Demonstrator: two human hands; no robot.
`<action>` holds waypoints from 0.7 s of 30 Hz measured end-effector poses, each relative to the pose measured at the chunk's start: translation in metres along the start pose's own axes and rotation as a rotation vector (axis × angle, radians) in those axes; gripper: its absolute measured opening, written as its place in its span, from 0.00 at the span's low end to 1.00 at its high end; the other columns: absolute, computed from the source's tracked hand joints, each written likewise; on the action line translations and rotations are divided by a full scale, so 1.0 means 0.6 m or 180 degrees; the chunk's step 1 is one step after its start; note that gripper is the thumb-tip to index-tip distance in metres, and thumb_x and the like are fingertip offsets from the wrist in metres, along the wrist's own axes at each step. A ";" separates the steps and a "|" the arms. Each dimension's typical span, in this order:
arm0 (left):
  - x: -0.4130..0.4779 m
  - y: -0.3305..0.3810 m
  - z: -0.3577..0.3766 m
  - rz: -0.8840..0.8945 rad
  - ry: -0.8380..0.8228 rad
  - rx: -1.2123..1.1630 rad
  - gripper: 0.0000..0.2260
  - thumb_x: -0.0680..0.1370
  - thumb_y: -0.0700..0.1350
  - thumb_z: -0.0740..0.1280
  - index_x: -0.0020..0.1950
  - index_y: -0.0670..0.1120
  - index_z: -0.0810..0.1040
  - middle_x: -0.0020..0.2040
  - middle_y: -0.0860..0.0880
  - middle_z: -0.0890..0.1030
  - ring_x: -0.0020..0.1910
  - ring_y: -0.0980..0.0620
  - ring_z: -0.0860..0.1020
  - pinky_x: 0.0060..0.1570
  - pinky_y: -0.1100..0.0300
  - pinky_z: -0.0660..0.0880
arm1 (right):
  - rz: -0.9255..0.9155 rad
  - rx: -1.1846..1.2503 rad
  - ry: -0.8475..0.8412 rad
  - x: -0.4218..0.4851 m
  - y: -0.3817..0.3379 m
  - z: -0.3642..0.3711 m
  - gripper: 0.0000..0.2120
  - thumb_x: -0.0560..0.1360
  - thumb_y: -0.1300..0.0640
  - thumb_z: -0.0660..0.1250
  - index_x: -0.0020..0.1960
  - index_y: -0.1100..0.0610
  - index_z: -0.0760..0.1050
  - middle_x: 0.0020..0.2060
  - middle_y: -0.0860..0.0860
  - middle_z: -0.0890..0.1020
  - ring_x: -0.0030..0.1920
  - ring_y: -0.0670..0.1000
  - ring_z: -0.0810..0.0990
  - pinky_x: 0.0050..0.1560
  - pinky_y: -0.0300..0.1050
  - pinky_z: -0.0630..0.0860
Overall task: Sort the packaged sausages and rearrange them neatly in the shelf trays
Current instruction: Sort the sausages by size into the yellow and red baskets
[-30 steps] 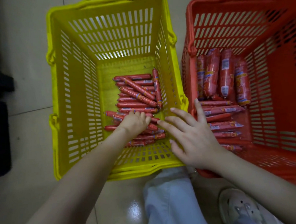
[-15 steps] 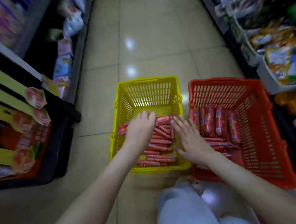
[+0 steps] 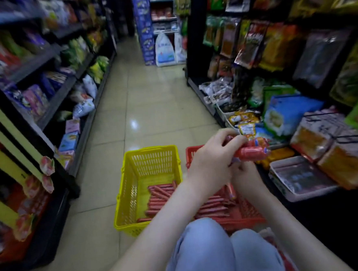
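Low in the aisle, at 5 o'clock of frame centre, the left hand (image 3: 209,160) is curled over a bundle of red plastic-wrapped sausages (image 3: 252,150), fingers wrapped across its top. The bundle is held up above the baskets, lying roughly level, free end pointing to 3 o'clock toward the right-hand shelving. The right hand (image 3: 245,174) sits just under the left, at its 5 o'clock, up against the bundle's underside. Its fingers are hidden behind the left hand, so can't tell if it grips or how far open it is

A yellow slotted plastic basket (image 3: 149,151) stands on the glossy beige tiled floor (image 3: 142,108) at 6 o'clock of centre. Thin loose red sausages (image 3: 159,197) lie flat on its bottom, bunched toward its right wall. A red slotted plastic basket (image 3: 189,153) stands just beside it at its 3 o'clock, mostly covered by both forearms. A layer of red sausages (image 3: 210,206) shows in it between the arms

At 4 o'clock of the bundle: a white rectangular shelf tray (image 3: 311,192), low on the right shelving, holding flat packets with labels too blurred to read. Yellow snack packets (image 3: 245,128) at the bundle's 12 o'clock

Knees in light blue trousers (image 3: 213,249) at the frame's 6 o'clock edge. Left shelving (image 3: 50,102) at 9 o'clock, bagged goods, motion-blurred
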State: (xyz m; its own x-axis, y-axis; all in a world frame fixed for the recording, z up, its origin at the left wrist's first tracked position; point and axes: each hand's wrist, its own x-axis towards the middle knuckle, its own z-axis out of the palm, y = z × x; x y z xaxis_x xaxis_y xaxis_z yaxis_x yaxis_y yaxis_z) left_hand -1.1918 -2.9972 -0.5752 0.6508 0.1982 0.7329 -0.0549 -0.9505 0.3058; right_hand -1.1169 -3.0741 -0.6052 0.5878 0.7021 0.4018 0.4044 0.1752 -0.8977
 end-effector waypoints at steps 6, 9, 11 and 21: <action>0.019 0.097 0.048 -0.1215 0.0085 -0.1744 0.15 0.74 0.43 0.70 0.60 0.48 0.77 0.55 0.47 0.82 0.51 0.58 0.79 0.51 0.66 0.72 | 0.0282 0.0032 0.0805 -0.063 -0.025 -0.134 0.07 0.81 0.62 0.60 0.51 0.51 0.74 0.42 0.45 0.80 0.40 0.36 0.76 0.42 0.35 0.72; 0.042 0.132 0.075 -0.2142 -0.0298 -0.3351 0.11 0.76 0.39 0.69 0.56 0.50 0.77 0.38 0.56 0.81 0.38 0.61 0.78 0.44 0.64 0.75 | 0.0530 0.0563 0.0964 -0.082 -0.043 -0.185 0.06 0.80 0.63 0.60 0.52 0.55 0.74 0.40 0.47 0.82 0.37 0.38 0.79 0.37 0.32 0.74; 0.056 0.147 0.099 -0.2474 -0.0740 -0.4014 0.09 0.79 0.38 0.65 0.58 0.47 0.76 0.32 0.56 0.79 0.35 0.57 0.79 0.38 0.59 0.77 | 0.0726 0.0741 0.0892 -0.090 -0.043 -0.215 0.04 0.80 0.62 0.61 0.53 0.58 0.72 0.40 0.50 0.82 0.38 0.42 0.82 0.36 0.36 0.77; 0.082 0.088 0.343 -0.3244 -0.2603 -0.4124 0.05 0.81 0.43 0.61 0.52 0.46 0.77 0.40 0.48 0.83 0.38 0.52 0.82 0.39 0.58 0.80 | 0.1767 0.0566 0.0905 -0.072 0.142 -0.319 0.11 0.74 0.67 0.68 0.53 0.56 0.76 0.43 0.50 0.83 0.45 0.47 0.82 0.46 0.39 0.78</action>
State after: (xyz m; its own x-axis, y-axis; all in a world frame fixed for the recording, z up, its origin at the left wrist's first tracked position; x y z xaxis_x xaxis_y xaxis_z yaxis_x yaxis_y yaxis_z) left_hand -1.0070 -3.0867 -0.6479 0.9411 -0.0179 -0.3376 0.3282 0.2873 0.8998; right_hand -0.9739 -3.2217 -0.6648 0.8486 0.5152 -0.1203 -0.1209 -0.0326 -0.9921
